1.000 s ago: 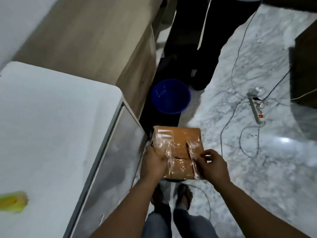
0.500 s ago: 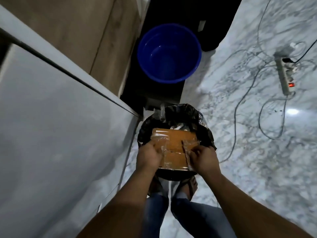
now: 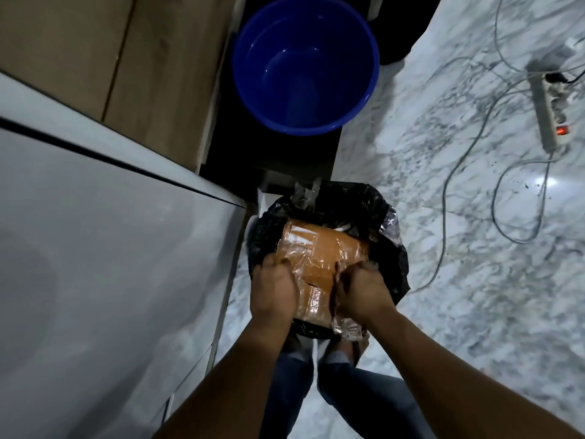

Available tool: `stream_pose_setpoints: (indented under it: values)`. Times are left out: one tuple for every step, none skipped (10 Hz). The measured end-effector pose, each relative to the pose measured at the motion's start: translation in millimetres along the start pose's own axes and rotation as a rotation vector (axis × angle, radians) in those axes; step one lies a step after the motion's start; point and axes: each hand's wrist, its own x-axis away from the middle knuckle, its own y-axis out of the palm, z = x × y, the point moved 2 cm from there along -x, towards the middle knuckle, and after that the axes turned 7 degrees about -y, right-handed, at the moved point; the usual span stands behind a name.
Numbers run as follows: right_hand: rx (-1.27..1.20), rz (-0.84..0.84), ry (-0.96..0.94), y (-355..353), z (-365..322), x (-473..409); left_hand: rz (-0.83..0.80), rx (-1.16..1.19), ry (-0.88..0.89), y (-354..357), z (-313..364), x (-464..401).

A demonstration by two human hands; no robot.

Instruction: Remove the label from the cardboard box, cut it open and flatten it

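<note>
Fingers: those of the left hand [image 3: 274,288] are curled over the near left edge of the cardboard box [image 3: 319,264], and a firm hold is kept so the box cannot twist.
Right hand [image 3: 364,288]: fingers are bent tight and a strip of clear plastic tape [image 3: 343,324] is pinched between them, with the crumpled loose end left hanging below the wrist.
Box: it is held in the air, directly over the mouth of a bin lined with a black bag [image 3: 392,258] (a handy spot, since peeled scraps can simply be dropped in).
Surface: glossy tape is seen across much of the top face, and a dark seam runs across the middle.
Label: none can be made out for certain under the wrapping; it cannot be told whether it is off.
Stage: judged as early, stripping is under way while the cutting and flattening are not yet done.
Risk: thin tape may be torn short, so a low, steady pull would be called for.
Surroundings: a blue bucket [image 3: 305,63] is stood beyond the bin, a white cabinet [image 3: 104,248] is at the left, and a power strip [image 3: 552,117] with trailing cables is laid on the marble floor [image 3: 474,280], well apart from the action.
</note>
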Motion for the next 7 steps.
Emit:
stream_pose_setpoints:
  values:
    - [0.017,-0.029,0.026,1.3,4.1,-2.5,0.003,-0.04,0.002,2.0,5.4,-2.3]
    - [-0.023,0.001,0.07,-5.7,4.5,0.1,0.028,-0.062,0.018,-8.0,10.4,1.5]
    - [-0.064,0.063,0.125,-17.8,2.8,8.6,0.067,-0.024,-0.01,-22.0,13.7,7.5]
    - [-0.114,0.119,0.147,-33.8,-1.2,24.2,0.069,0.022,-0.051,-40.4,18.4,15.8]
    - [-0.101,0.137,0.114,-48.9,-7.1,41.2,0.093,0.081,-0.009,-64.3,25.0,28.0]
    - [-0.115,0.11,0.08,-69.1,-22.8,63.5,0.097,0.082,0.051,-94.2,29.8,47.9]
    - [-0.103,0.138,0.0,-88.7,-45.3,87.7,0.122,0.121,0.056,-123.1,28.0,70.2]
